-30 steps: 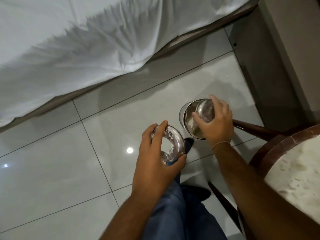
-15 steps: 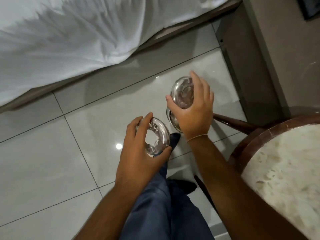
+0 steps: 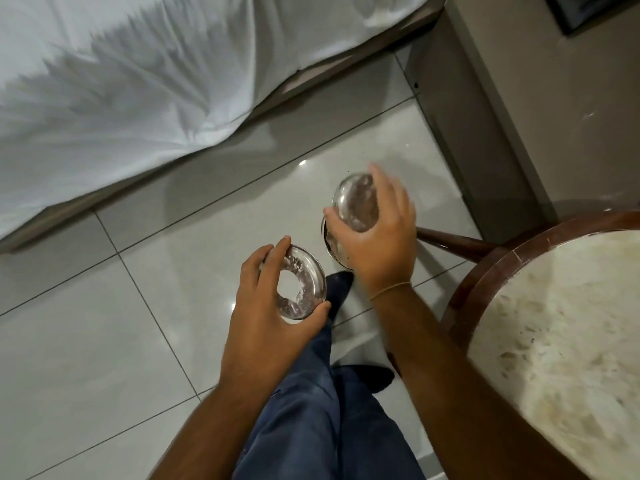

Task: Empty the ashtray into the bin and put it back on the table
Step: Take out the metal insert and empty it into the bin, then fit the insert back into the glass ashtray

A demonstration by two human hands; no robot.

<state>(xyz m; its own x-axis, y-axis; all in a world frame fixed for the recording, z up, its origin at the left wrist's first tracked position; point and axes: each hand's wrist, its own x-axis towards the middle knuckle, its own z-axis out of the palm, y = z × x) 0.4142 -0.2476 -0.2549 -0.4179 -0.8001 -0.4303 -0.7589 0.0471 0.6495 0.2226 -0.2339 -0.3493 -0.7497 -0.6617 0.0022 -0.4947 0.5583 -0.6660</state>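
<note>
A person stands on a pale tiled floor (image 3: 114, 341), each hand closed around one piece of a metal ashtray. The left hand (image 3: 273, 306) grips the ashtray's ring-shaped lid (image 3: 301, 289) by its rim, thumb at the lower edge and fingers curled over the top; whitish ash clings round its centre hole. The right hand (image 3: 377, 233) holds the ashtray bowl (image 3: 356, 202) tipped on its side, thumb on the near rim and fingers spread across the far side, somewhat blurred. Directly beneath that hand, the rim of a small round bin (image 3: 329, 242) shows on the floor, mostly hidden by the palm. A round table (image 3: 554, 341) with a pale stone top and dark wooden edge stands at the right, just beside the right forearm. A bed draped in a white sheet (image 3: 121, 81) fills the upper left. Blue trousers (image 3: 311, 410) and dark shoes show below.
</note>
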